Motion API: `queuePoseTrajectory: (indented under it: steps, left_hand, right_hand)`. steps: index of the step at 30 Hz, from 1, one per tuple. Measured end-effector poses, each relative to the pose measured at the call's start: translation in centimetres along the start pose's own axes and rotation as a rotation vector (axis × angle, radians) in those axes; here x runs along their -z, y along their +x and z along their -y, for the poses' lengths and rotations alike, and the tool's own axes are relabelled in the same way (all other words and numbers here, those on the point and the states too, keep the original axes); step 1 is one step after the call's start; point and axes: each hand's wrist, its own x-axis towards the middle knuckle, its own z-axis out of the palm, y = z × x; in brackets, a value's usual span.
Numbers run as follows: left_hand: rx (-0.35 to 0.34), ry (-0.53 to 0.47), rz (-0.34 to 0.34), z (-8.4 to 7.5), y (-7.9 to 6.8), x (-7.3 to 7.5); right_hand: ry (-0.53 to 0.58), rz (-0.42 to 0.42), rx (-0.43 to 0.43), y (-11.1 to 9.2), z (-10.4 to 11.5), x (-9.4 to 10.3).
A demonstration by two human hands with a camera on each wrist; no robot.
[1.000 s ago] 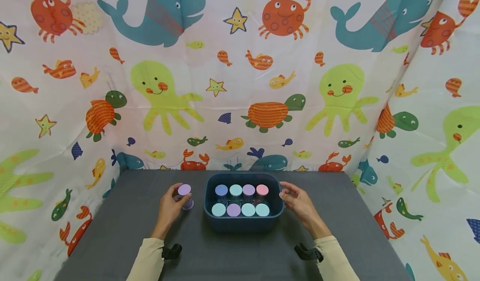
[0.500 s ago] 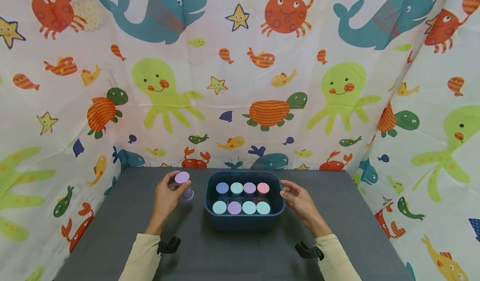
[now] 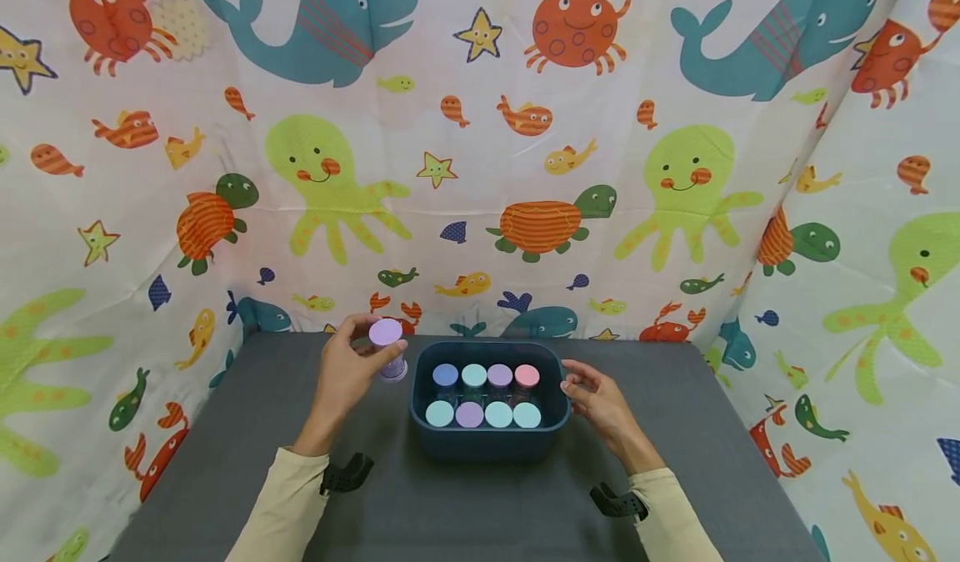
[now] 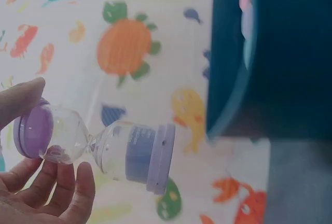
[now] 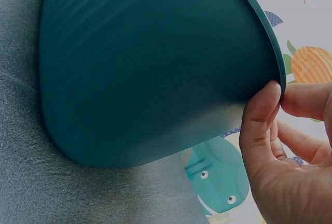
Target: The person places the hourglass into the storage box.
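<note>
A sand timer (image 3: 387, 333) with purple end caps and clear glass bulbs is in my left hand (image 3: 343, 374), raised over the table just left of the bin. In the left wrist view, thumb and fingers grip one cap of the sand timer (image 4: 137, 154), with the other end pointing toward the bin; purple sand shows at that far end. My right hand (image 3: 603, 408) is at the right end of the dark blue bin (image 3: 491, 447). Up close in the right wrist view, the thumb and a finger of the right hand (image 5: 282, 156) pinch the bin's rim (image 5: 277, 60).
Two rows of round-capped clear pieces fill the bin, including a blue cap (image 3: 446, 375), a pink cap (image 3: 527, 375) and several pale aqua and purple ones. The grey table (image 3: 480, 516) meets a sea-animal print curtain (image 3: 465, 145) behind and at the sides.
My left hand has lifted the sand timer higher off the table and, lately, shifted it right toward the bin. The right hand stays at the bin's rim.
</note>
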Motion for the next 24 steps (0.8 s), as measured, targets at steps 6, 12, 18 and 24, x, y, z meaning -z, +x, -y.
queuePoseTrajectory:
  steps: [6,12,18,24]
  left_hand:
    - [-0.046,-0.096,0.100,-2.9,-0.2,-2.0]
    - [-0.045,-0.130,0.183,-4.5,-0.3,-4.5]
    - [-0.047,-0.130,0.235,-4.9,-0.6,-7.0]
    - [-0.041,-0.153,0.282,-4.4,-0.6,-9.9]
  right_hand:
    - [-0.005,-0.001,0.007,-0.1,0.1,0.0]
    - [-0.009,-0.003,-0.004,-0.1,0.1,-0.1]
    - [-0.008,-0.011,-0.009,-0.1,0.1,-0.2]
    - [-0.012,-0.011,-0.008,-0.2,0.3,-0.2]
